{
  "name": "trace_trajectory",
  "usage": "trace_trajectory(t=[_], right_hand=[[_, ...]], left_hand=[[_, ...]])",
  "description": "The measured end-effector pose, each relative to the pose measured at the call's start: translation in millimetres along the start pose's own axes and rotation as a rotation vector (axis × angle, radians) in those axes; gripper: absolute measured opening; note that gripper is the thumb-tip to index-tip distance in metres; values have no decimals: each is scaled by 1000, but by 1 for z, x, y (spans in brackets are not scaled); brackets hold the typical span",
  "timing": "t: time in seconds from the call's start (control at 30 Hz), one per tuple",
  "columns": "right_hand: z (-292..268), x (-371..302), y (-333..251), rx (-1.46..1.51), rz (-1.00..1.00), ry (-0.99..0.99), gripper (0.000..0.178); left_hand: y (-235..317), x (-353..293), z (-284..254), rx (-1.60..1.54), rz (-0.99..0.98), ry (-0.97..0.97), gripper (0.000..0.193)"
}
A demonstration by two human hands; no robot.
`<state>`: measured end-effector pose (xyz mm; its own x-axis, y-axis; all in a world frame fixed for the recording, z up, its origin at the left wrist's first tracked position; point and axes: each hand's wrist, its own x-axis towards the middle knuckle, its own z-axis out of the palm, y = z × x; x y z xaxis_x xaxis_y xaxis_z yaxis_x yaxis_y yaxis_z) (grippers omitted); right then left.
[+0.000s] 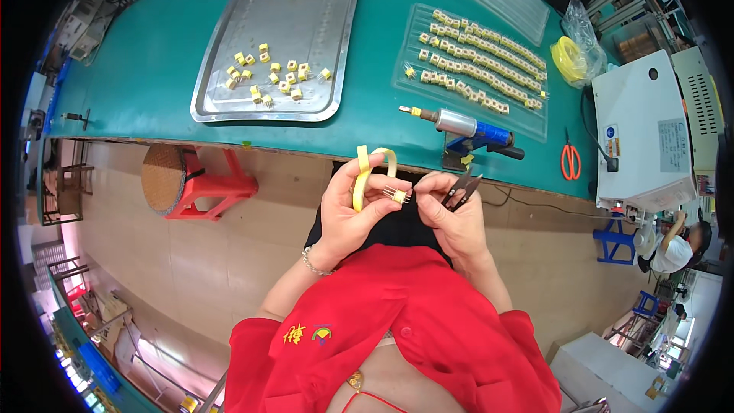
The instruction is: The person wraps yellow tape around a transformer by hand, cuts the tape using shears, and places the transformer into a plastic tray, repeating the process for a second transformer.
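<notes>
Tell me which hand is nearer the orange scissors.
Right: the right hand is below and left of the orange scissors in the picture; the left hand is farther left.

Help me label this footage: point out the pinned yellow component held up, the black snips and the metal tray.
Pinned yellow component (pixel 399 196): head view, on its block-shaped body.
Black snips (pixel 458 186): head view, on one dark arm.
Metal tray (pixel 302 27): head view, on its bare bottom.
</notes>
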<state>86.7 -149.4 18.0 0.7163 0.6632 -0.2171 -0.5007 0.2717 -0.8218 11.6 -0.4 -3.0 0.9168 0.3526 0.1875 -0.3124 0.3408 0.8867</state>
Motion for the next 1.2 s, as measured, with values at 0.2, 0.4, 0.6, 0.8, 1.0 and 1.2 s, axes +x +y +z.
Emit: trace_trajectory(t=[0.2,0.4,0.6,0.8,1.0,1.2], right_hand=[[0,7,-4,-96,-198,-97,15],[-2,8,-3,-65,-200,-113,14],[-4,8,-1,-59,-208,-127,15],[-8,8,1,-55,-179,-130,18],[-8,9,-5,-47,-90,-157,19],[-7,8,-10,-94,-36,-156,18]], left_hand=[[3,0,0,-173,-90,-76,53],[3,0,-1,-204,-124,-112,52],[1,-1,0,-220,-123,-126,51],[8,0,1,-78,-102,-131,51],[12,3,-9,181,18,-276,47],[24,8,-6,476,178,-297,43]])
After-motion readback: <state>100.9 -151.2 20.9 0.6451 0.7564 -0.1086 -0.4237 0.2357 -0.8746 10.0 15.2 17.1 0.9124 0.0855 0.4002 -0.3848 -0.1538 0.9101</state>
